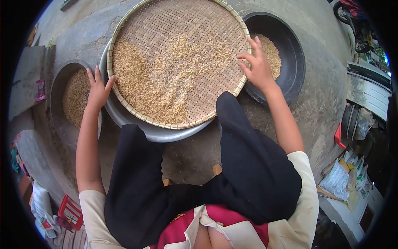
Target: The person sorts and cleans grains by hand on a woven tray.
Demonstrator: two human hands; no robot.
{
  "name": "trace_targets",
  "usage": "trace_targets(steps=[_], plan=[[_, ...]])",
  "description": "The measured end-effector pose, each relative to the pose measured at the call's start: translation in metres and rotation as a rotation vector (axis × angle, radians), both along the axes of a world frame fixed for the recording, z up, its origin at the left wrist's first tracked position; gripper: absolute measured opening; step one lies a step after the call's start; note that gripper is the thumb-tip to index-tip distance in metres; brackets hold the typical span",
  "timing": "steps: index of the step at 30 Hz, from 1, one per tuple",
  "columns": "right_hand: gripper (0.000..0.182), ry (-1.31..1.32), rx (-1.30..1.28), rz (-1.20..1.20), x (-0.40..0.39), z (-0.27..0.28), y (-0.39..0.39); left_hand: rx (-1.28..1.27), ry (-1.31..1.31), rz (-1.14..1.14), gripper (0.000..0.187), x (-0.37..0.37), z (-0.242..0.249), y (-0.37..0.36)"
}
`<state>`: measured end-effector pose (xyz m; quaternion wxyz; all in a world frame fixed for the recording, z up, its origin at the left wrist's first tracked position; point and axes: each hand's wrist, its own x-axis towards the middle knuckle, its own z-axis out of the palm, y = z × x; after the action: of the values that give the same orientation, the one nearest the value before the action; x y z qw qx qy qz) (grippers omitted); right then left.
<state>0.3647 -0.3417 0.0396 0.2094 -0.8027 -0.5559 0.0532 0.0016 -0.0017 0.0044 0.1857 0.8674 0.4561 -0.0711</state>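
A round woven bamboo winnowing tray [178, 18] lies tilted over a silver metal basin [161, 136] in front of my knees. Unhusked rice grain [137, 89] is heaped along its left and lower side, with a thinner scatter toward the middle and right. At the left rim is my left hand [97, 90], fingers spread and thumb right at the edge. On the opposite side my right hand [260, 68] is open, its fingers apart and fingertips reaching over the rim. The tray's right lower edge meets my raised knee.
A black tub [292, 62] holding some grain stands at the right, partly behind the tray. Another dark tub [57, 93] with grain is on the left. Plastic bags [336, 180] lie at far right, a red-framed object [70, 212] at lower left. A motorbike [358, 25] stands upper right.
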Motion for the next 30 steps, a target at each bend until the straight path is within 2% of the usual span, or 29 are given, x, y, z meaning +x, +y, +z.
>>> trace_targets(steps=[6,19,21,22,24,26,29,30], plan=[[0.015,-0.058,-0.156,0.001,-0.009,-0.012,0.020,0.046,-0.016,-0.017,0.082,0.000,-0.001,0.000],[0.008,-0.081,-0.179,-0.028,-0.006,-0.013,0.026,0.050,-0.018,-0.024,0.082,-0.003,-0.005,0.002],[0.008,0.141,-0.032,-0.064,-0.002,-0.007,0.025,0.041,-0.017,-0.021,0.082,-0.001,-0.003,0.001],[0.008,0.140,-0.032,-0.066,-0.001,-0.002,0.023,0.034,-0.016,-0.013,0.082,-0.001,-0.003,0.001],[0.007,0.227,0.042,-0.203,0.000,0.015,0.018,0.033,-0.024,-0.015,0.082,-0.002,-0.002,0.000],[0.008,0.161,0.059,-0.211,0.011,0.022,0.005,0.031,-0.035,-0.014,0.082,-0.001,-0.004,0.001],[0.010,0.067,0.055,-0.333,0.033,0.017,-0.025,0.054,-0.022,-0.017,0.082,-0.003,-0.006,0.002],[0.010,0.027,-0.019,-0.417,0.043,0.007,-0.040,0.051,-0.027,-0.018,0.082,-0.003,-0.006,0.002]])
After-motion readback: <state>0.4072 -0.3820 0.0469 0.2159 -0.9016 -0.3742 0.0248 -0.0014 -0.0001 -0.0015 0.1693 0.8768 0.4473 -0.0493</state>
